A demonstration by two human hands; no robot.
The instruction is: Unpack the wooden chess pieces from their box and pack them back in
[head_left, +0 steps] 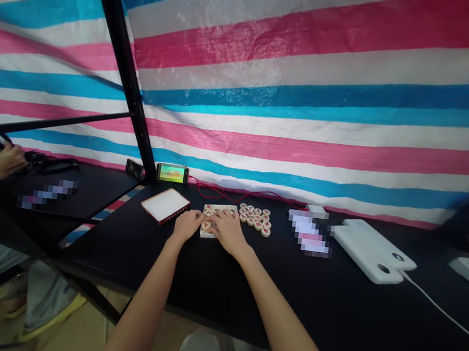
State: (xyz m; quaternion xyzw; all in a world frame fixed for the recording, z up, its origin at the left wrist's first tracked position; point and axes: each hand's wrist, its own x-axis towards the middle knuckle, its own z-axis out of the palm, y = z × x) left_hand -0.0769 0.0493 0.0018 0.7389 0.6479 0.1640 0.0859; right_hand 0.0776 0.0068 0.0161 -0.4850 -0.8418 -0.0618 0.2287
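Note:
A shallow white box (209,236) sits on the black table in front of me, with round xiangqi pieces (206,225) marked in red and dark characters inside. At its left edge, my left hand (187,225) has its fingers closed against the side of the box. Over the middle of the box lies my right hand (227,233), fingers stretched out and touching the pieces; what is under its fingertips is partly hidden. Just right of the box, several loose xiangqi pieces (258,224) with red characters lie in rough rows.
A white-faced box lid (166,205) with red sides rests left of the box. Behind it stands a lit phone (172,173) with a red cable (211,190). To the right lie a blurred item (309,233) and a white device (372,252). A person's hand (9,161) shows far left, beyond a black frame post (123,59).

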